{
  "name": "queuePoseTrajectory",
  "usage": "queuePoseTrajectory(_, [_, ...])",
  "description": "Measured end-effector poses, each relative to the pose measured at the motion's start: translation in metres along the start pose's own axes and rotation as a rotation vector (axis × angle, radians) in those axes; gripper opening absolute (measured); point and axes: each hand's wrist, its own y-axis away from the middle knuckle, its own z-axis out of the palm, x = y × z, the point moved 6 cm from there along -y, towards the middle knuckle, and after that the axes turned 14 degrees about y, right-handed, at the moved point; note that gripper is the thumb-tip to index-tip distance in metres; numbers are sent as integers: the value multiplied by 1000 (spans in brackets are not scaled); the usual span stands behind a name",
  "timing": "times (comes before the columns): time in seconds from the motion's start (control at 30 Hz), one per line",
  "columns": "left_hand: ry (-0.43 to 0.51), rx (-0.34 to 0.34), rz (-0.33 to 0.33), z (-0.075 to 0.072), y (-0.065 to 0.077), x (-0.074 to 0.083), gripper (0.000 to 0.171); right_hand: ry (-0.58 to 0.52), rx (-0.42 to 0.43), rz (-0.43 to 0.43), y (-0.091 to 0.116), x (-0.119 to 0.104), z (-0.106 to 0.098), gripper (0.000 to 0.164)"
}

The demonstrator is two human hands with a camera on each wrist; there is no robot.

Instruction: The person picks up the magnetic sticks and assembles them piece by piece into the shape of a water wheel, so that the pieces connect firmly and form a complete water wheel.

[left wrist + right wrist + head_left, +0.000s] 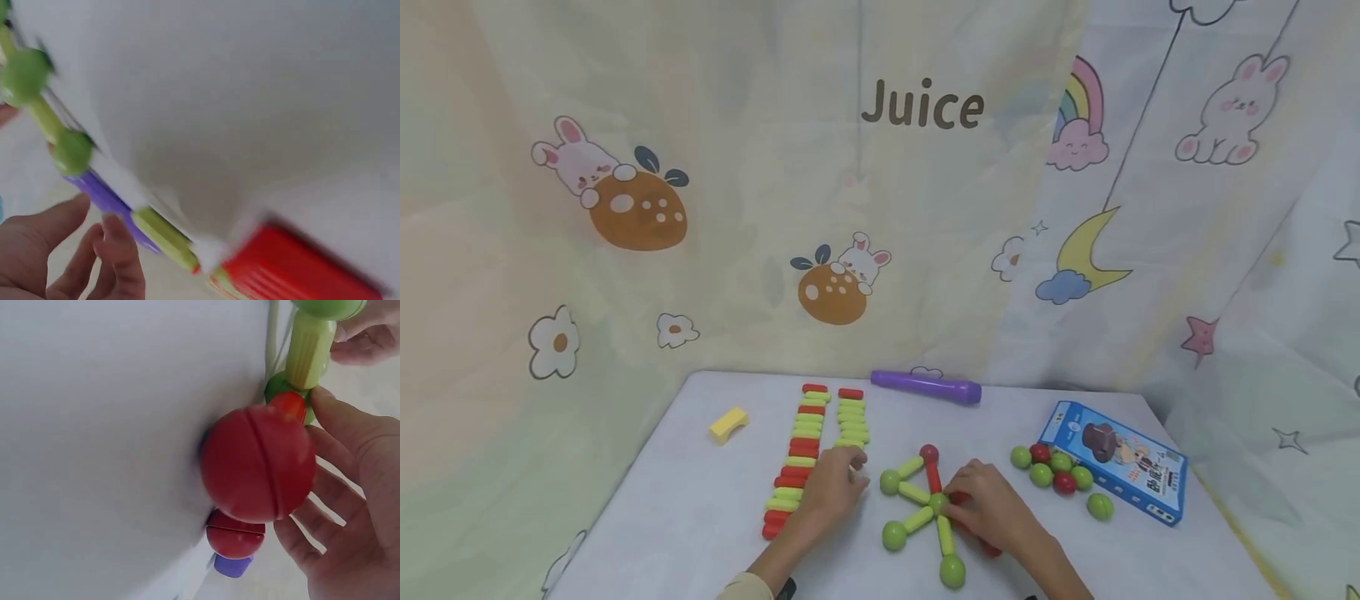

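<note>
A printed curtain [737, 125] fills the background, with rabbits, fruit, a moon and the word "Juice". Before it is a white table [688, 492]. A blue box [1138, 467] lies at the table's right. Near the front, right of centre, lies the star [919, 520], with red and yellow-green spokes running from a green hub to red and green end balls; one further rod joins two of these. The right hand [996, 504] pinches the star beside the hub, partly hiding a red spoke. The left hand [833, 486], fingers loosely bent and holding nothing, is between the star and the rods. A purple tube [927, 387] lies at the back, a yellow block [728, 425] at the left. Seven loose balls [1061, 462], five green and two red, lie by the box. Red and yellow-green rods [800, 462] form two columns left of the star.
</note>
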Motion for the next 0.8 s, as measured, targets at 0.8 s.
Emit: queuePoseTrajectory(0.8, [-553,29,156,-2,-14,-6,32,-104,-92,-83,3,10,-5,29])
